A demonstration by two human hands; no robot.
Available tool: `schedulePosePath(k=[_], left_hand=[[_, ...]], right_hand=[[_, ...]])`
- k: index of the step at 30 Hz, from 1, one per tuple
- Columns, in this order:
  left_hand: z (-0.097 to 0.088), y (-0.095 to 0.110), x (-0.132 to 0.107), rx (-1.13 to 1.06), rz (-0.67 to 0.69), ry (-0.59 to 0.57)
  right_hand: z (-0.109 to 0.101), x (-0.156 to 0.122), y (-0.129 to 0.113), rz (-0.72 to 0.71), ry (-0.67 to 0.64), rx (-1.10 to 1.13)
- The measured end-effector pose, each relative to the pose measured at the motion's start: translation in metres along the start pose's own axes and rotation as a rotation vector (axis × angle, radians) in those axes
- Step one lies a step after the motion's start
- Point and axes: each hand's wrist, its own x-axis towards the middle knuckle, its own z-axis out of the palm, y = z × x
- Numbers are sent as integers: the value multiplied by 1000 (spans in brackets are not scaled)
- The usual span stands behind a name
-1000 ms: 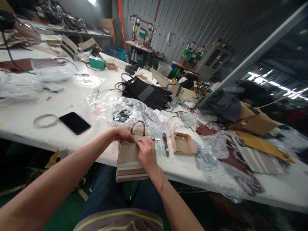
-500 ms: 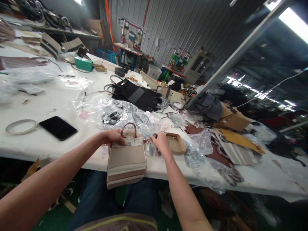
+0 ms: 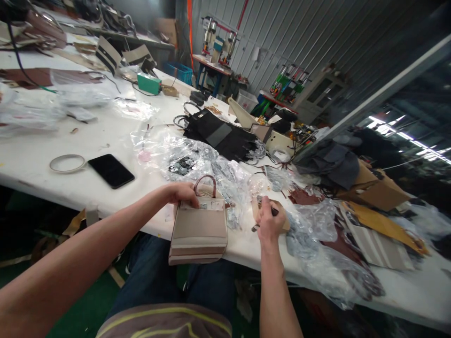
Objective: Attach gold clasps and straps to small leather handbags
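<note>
Left grip (image 3: pixel 185 193), curled and pinching, with the left forearm (image 3: pixel 116 234) sloping down and leftward from it; right grip (image 3: pixel 270 223), clenched, well apart to its right, the right forearm (image 3: pixel 276 286) nearly upright beneath.

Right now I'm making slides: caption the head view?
Left hand holds a beige handbag; right hand grips a dark object by a cardboard box.

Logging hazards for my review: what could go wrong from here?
The beige bag juts past the front edge of the table, so it might tip if the left hand loosens. The right hand, gripping a dark object, could knock the cardboard box it partly hides.
</note>
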Motion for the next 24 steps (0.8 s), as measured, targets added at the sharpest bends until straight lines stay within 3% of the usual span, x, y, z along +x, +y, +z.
schedulePosePath(k=[2, 5, 8, 11, 16, 24], left_hand=[[1, 0, -1, 5, -6, -11], [2, 1, -2, 21, 3, 0], [3, 3, -3, 31, 8, -3], [5, 3, -3, 11, 10, -3], [5, -2, 2, 13, 16, 11], [8, -2, 9, 70, 5, 96]], right_hand=[[20, -15, -24, -61, -9, 201], [64, -39, -46, -109, -153, 382], [107, -55, -44, -112, -231, 389], [132, -60, -30, -115, -223, 374], [141, -59, -15, -120, -233, 385], [142, -65, -10, -100, -225, 297]])
